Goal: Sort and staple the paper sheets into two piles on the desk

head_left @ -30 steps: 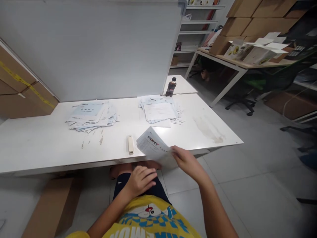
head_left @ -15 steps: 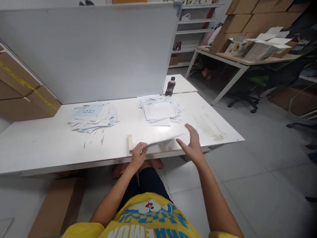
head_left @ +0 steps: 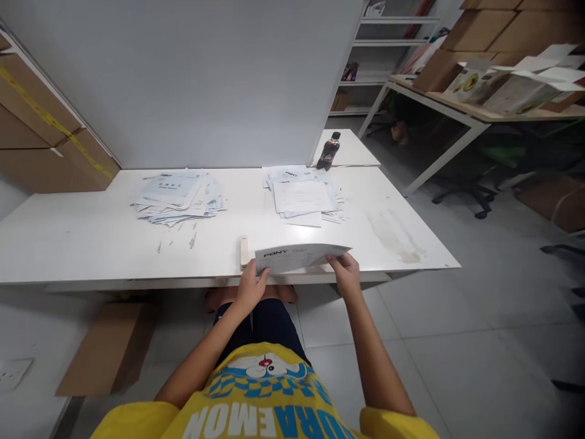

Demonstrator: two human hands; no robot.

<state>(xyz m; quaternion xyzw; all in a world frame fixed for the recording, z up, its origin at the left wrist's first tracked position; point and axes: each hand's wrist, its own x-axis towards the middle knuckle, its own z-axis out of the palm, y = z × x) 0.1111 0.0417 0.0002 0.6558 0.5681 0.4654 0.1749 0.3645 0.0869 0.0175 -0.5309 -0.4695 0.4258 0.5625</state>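
Observation:
Between my hands a printed paper sheet (head_left: 297, 257) is held up, tilted, over the front edge of the white table (head_left: 91, 244). My left hand (head_left: 251, 286) pinches its left end. My right hand (head_left: 345, 271) grips its right end, thumb on the near face. Just beyond my left hand lies a small cream-coloured object (head_left: 244, 251). Farther back are a pile of papers (head_left: 176, 194) on the left and another pile of papers (head_left: 304, 196) on the right.
A dark drink bottle (head_left: 328, 151) stands behind the right pile, near a large white board (head_left: 205, 79). Cardboard boxes (head_left: 59, 158) are at the left. A stain (head_left: 397, 238) marks the table's right part. Another desk (head_left: 439, 100) holds open cartons.
My right hand has closed on the sheet's right end, having been apart from it. The sheet now shows its printed face. The view has tipped downward and shifted.

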